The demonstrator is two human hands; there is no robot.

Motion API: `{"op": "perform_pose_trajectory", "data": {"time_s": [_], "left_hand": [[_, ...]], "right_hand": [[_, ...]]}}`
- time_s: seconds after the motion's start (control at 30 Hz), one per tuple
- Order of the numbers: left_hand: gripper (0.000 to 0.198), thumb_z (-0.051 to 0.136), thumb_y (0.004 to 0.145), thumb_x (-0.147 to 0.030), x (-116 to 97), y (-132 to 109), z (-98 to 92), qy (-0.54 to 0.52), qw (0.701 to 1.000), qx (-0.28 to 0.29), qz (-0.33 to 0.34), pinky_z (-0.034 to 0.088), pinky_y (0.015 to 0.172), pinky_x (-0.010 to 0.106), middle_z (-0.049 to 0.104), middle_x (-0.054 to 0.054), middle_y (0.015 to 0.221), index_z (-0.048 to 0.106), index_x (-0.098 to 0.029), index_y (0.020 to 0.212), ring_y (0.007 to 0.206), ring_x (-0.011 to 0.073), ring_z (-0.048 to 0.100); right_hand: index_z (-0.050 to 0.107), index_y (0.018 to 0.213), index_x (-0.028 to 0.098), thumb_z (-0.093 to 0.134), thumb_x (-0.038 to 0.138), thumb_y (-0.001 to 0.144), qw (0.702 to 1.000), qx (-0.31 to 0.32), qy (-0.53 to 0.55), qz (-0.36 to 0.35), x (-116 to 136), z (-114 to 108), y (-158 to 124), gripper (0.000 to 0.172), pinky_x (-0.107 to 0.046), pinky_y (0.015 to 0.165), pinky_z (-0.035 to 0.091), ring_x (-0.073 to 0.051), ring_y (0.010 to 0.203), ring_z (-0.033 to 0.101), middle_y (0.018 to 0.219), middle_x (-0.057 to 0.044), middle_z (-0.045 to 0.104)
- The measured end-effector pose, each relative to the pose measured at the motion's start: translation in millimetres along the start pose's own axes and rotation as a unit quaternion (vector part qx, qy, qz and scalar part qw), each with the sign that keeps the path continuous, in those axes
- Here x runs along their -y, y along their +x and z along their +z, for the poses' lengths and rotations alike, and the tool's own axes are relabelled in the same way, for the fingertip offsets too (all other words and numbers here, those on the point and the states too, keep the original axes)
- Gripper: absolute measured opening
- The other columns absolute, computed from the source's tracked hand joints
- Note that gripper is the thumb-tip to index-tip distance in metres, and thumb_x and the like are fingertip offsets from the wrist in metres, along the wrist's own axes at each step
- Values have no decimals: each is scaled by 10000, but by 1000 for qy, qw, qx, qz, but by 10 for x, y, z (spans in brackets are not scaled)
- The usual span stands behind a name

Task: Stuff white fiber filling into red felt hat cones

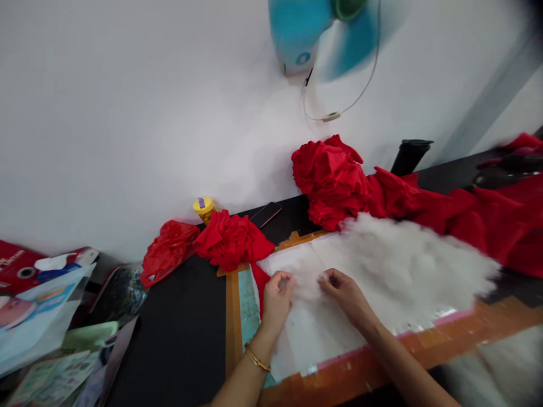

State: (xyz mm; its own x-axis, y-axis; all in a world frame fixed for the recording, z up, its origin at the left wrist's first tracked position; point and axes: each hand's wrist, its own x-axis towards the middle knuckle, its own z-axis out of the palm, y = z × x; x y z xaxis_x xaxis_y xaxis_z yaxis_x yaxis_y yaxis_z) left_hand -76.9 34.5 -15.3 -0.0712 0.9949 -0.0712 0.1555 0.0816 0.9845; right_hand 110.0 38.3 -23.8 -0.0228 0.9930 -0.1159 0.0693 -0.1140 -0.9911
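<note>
A small tuft of white stuffing fluff (307, 281) stretches between my two hands, above a white sheet (311, 333) taped to the black table. My left hand (276, 299), with a gold bracelet at the wrist, pinches the tuft's left side between thumb and fingers. From the right, my right hand (348, 295) pinches its other side. A big heap of white stuffing (407, 265) lies just right of my right hand. A flat red cloth piece (259, 285) lies by my left hand, partly hidden behind it.
Bunched red cloth pieces (231, 240) and a larger red cloth pile (333, 181) line the back, near a phone (266, 215), a yellow-lidded container (204, 208) and a black cup (410, 157). A red plastic bag (169, 249) sits left. Above, a blue fan (305, 28) spins.
</note>
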Motion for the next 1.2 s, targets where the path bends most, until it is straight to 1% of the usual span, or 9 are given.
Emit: {"op": "perform_pose_trajectory", "data": {"time_s": [0.13,0.27,0.43,0.63,0.73,0.8,0.87,1.03,1.2], "left_hand": [[200,638,804,-327,-15,-2,-144,-2,1000,0,5,477,708,241,665,47,933,686,-177,926,823,163,591],[557,748,688,-234,-105,7,-22,-47,997,65,-23,495,730,236,664,80,1151,614,-203,1228,915,176,619],[292,721,662,-249,-89,66,190,-57,990,101,-79,459,563,215,685,21,794,702,-154,937,640,133,583],[254,695,683,-291,68,116,38,-31,995,35,-83,352,451,182,575,-48,606,642,-163,896,499,96,493],[278,664,704,-245,37,108,5,-22,997,38,-62,416,521,197,638,-15,718,624,-163,967,590,117,555],[276,649,701,-199,-18,97,41,-14,998,49,-37,452,602,212,664,10,832,612,-169,972,692,136,588],[296,636,676,-138,-76,86,102,-3,998,59,-7,458,666,222,656,12,885,598,-181,967,762,146,588],[391,586,580,1,-159,55,181,38,995,76,50,426,714,234,610,-25,799,579,-207,911,757,151,555],[244,620,713,-142,-189,18,112,35,992,104,67,450,818,272,682,33,936,645,-190,951,885,184,601]], "right_hand": [[517,745,207,637,443,760,1000,8,17,8,-77,-129,19,265,-231,559,352,-123,595,458,656,38,521],[510,765,217,632,429,745,995,73,70,9,-4,-47,-28,245,-236,587,387,-133,614,498,686,36,560],[584,798,201,648,393,738,994,71,80,5,34,28,-34,211,-240,591,385,-130,616,499,713,24,592],[624,751,188,708,464,724,1000,-17,13,-6,-137,-227,18,290,-259,616,421,-154,665,537,704,2,610],[671,1033,206,682,478,783,999,22,3,-24,-111,-293,6,370,-297,745,491,-205,861,613,967,-54,690],[591,1268,262,621,481,848,997,60,3,-39,-28,-267,-2,474,-326,857,497,-227,1049,603,1244,-75,638],[563,1316,285,553,484,892,996,73,-13,-56,75,-191,2,469,-335,897,487,-231,1123,580,1324,-72,599],[709,928,221,591,363,792,987,85,-94,-104,197,33,72,230,-298,738,484,-210,822,625,883,-40,708],[655,798,215,539,303,736,988,33,-117,-96,136,96,92,158,-277,643,453,-187,683,596,724,-9,662]]}}
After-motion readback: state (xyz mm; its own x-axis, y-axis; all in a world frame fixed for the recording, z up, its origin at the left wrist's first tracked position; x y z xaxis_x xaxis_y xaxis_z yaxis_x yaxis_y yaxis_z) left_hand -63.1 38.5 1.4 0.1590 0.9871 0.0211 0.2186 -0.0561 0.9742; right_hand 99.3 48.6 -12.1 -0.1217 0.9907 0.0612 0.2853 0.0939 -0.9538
